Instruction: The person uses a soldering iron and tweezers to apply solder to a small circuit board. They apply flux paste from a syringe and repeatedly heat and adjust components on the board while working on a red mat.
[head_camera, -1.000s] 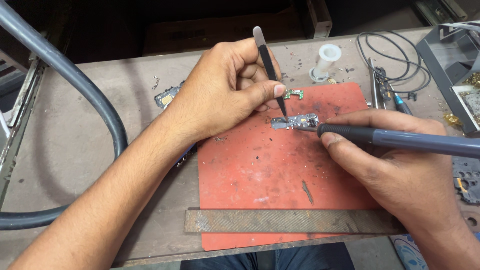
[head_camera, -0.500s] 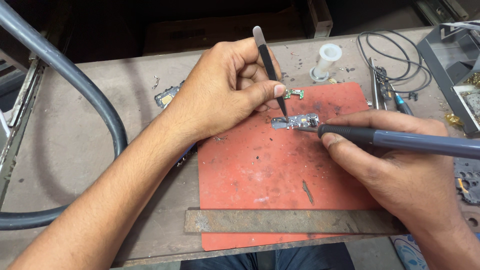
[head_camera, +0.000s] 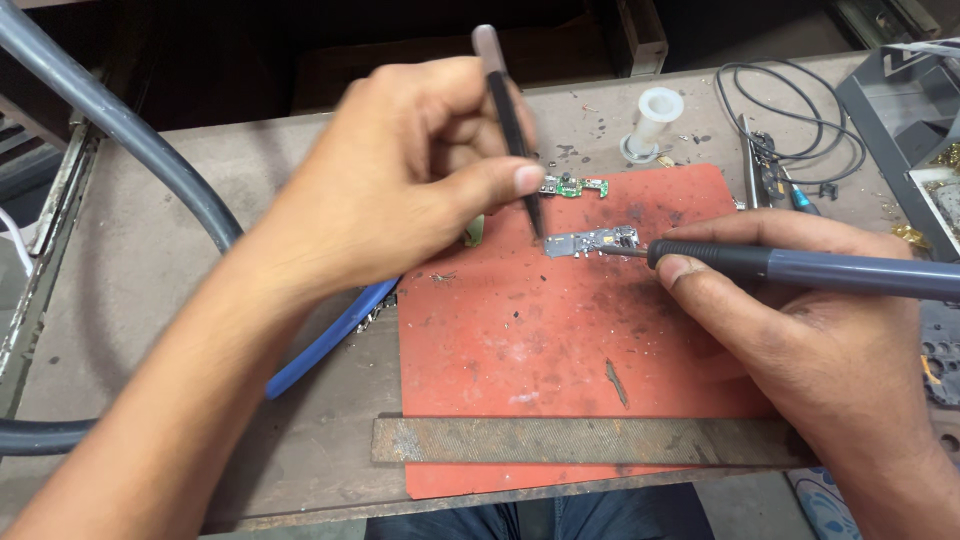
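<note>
1. Head view: wide, scuffed workbench (head_camera: 150, 270), brownish and speckled with debris, spanning the whole scene.
2. Thick grey hose (head_camera: 120, 130) curving across the left of the bench, with a blue cable (head_camera: 330, 335) slipping out from under the left forearm.
3. Red work mat (head_camera: 540, 340), scorched and spotted, lying at the middle of the bench; a long rusty flat file (head_camera: 580, 440) laid across its near edge.
4. Left hand (head_camera: 400, 190) above the mat's upper left corner, fingers curled tight around black tweezers (head_camera: 510, 120), tips angled down to just beside the left end of the small circuit board (head_camera: 592, 241).
5. Right hand (head_camera: 810, 340) resting on the mat's right side, closed in a pen grip around a grey-handled soldering iron (head_camera: 800, 268), its metal tip touching the right end of the small circuit board.
6. Black coiled wire (head_camera: 790, 120) at the bench's upper right, well apart from the hands.
7. White spool (head_camera: 655, 120) standing upright just beyond the mat's top edge.
8. Small circuit board flat on the mat's upper part, between the two tools.
9. Second, green board piece (head_camera: 575, 187) just above it, near the mat's top edge, untouched.
</note>
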